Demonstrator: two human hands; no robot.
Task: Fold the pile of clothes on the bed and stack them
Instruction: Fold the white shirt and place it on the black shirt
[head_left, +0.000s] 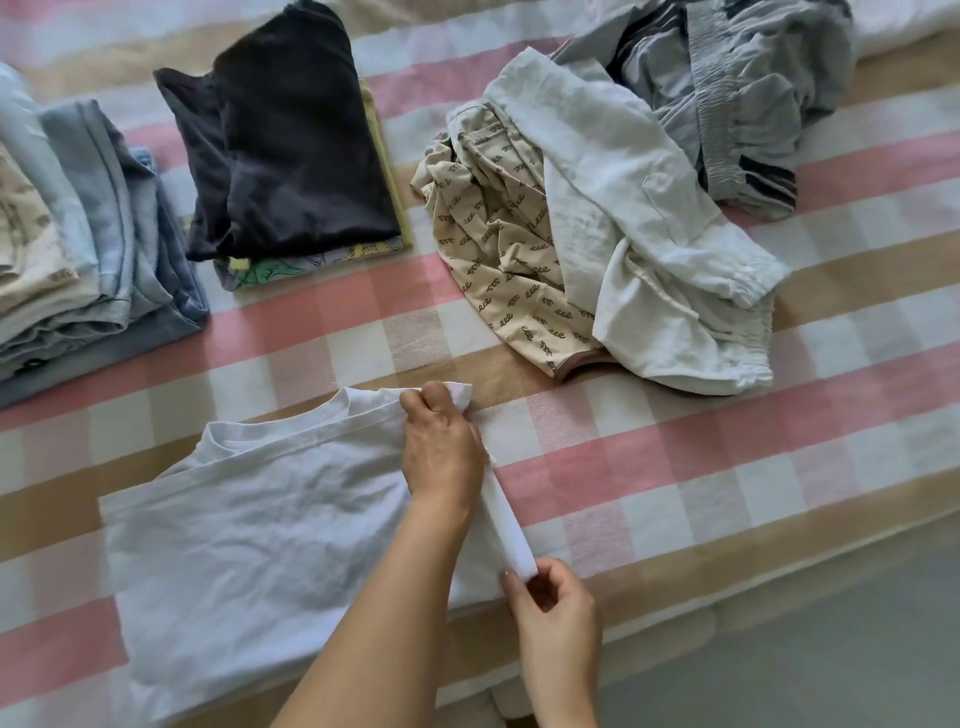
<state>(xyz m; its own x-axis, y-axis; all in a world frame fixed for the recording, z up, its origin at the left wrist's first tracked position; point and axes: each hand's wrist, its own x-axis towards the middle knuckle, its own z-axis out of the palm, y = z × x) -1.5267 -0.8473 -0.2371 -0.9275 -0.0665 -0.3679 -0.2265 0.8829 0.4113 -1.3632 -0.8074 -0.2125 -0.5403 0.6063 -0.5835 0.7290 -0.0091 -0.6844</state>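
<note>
Grip of left hand: fingers curled around folded edge of white shirt, shoulder end. Grip of right hand: pinching same fold, 5 o'clock end. Shirt flat on checked bed, 7 o'clock. Unfolded pile at 1 o'clock; folded dark stack at 11 o'clock, blue stack at 10 o'clock.

Both of the person's 2 bare arms are reaching forward from the bottom edge of the view. The left forearm is stretching diagonally up and to the right. The left hand is showing its back to the camera, with the knuckles raised and the fingers curling down onto the shoulder corner of a white cotton T-shirt, bunching a bit of fabric. The right forearm is rising nearly straight up. The right hand is sitting nearer the body, to the right of the left forearm, pinching the shirt's folded edge between thumb and forefinger, with the other fingers curling loosely.
</note>
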